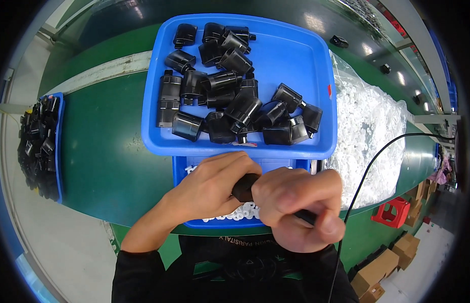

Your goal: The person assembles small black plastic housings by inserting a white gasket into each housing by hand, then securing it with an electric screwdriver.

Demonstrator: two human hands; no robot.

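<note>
Just in front of my body, my two hands meet over a small blue tray of white plastic pieces. My left hand (pixel 212 184) is closed around a rounded black plastic part (pixel 244 187), most of it hidden by the fingers. Right against that part, my right hand (pixel 300 207) forms a fist around a dark, handle-like object (pixel 306 216). Only a short stretch of it shows below the fingers, so its kind is unclear. Small white ring-like pieces (pixel 239 212) lie in the small blue tray (pixel 194 222) beneath my hands.
Beyond my hands, a large blue tray (pixel 295 55) holds many black cylindrical parts (pixel 242 108). A clear bag of white pieces (pixel 366 136) lies to the right. A black cable (pixel 368 169) hangs nearby. Another bin of black parts (pixel 42 144) stands far left; a red stool (pixel 391 212) is right.
</note>
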